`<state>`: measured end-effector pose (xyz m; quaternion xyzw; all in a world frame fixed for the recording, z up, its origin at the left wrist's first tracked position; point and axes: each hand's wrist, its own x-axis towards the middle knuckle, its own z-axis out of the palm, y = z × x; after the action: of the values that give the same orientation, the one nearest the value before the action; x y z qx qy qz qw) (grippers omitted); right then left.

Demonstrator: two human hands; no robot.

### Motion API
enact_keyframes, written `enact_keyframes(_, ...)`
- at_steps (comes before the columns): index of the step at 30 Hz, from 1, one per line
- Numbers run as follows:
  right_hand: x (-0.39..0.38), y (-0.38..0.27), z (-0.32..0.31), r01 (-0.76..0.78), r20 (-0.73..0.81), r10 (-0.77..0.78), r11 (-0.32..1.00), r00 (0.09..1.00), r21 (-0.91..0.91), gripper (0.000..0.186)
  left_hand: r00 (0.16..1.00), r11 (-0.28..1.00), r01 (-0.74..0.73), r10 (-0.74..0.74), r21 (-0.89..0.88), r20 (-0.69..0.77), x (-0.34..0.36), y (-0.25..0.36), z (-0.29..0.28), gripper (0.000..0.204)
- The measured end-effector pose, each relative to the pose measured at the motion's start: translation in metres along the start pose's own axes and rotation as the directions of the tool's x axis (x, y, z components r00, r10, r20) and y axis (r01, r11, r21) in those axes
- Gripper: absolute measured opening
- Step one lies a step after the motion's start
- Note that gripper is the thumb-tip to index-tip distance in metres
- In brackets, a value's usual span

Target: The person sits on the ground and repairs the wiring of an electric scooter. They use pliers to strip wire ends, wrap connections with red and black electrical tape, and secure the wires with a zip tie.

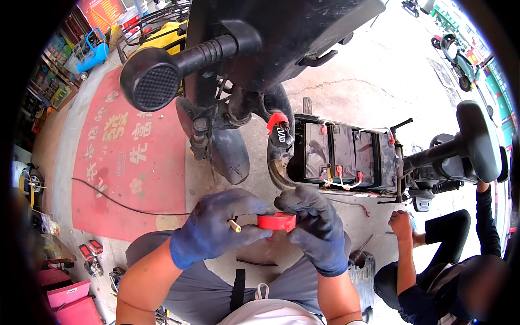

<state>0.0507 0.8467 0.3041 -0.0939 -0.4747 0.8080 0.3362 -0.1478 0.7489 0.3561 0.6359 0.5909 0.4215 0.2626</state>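
Note:
Between my two gloved hands, over my lap, is a red roll that looks like electrical tape (276, 221). My left hand (219, 219) grips its left side with thumb and fingers. A thin brass-coloured stub (234, 226) also pokes out of that hand; the rest of it is hidden. My right hand (317, 227) pinches the roll's right edge, fingers curled. Just beyond my hands stands a partly stripped electric scooter (227, 108). Its curved frame tube carries a red-and-black piece (279, 130). Several dark batteries (346, 154) with red-capped terminals sit in its open floor frame.
A co-worker (433, 276) crouches at the right beside the scooter's seat (479, 141). A red mat (122, 162) with a black cable (130, 208) across it lies at left. Red-and-black power tools (91, 252) and pink drawers (70, 298) are at lower left.

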Motion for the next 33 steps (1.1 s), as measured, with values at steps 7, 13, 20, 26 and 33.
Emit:
enact_keyframes(7,-0.005,-0.015,0.016,-0.01,-0.19,-0.114,0.834,0.975,-0.551,0.027,0.995,0.999,-0.021,0.025,0.048,-0.093,-0.004,-0.003,0.003,0.03)
enact_keyframes(13,-0.004,-0.008,0.01,-0.097,-0.52,-0.02,0.976,0.854,-0.196,0.018,0.904,0.943,0.252,-0.309,-0.216,-0.294,-0.009,-0.005,0.005,0.015)
enact_keyframes(20,-0.007,-0.018,0.004,0.033,-0.598,-0.176,0.97,0.782,-0.242,0.017,0.807,0.875,0.273,-0.434,-0.4,-0.4,-0.007,-0.003,-0.009,0.012)
enact_keyframes(26,-0.018,-0.035,-0.031,0.176,-0.649,-0.32,0.944,0.69,-0.279,0.022,0.767,0.874,0.19,-0.417,-0.447,-0.489,-0.01,-0.007,-0.027,0.022)
enact_keyframes(33,-0.017,-0.039,-0.036,0.148,-0.595,-0.474,0.846,0.649,-0.513,0.021,0.815,0.886,0.091,-0.328,-0.454,-0.477,-0.013,-0.009,-0.022,0.026)
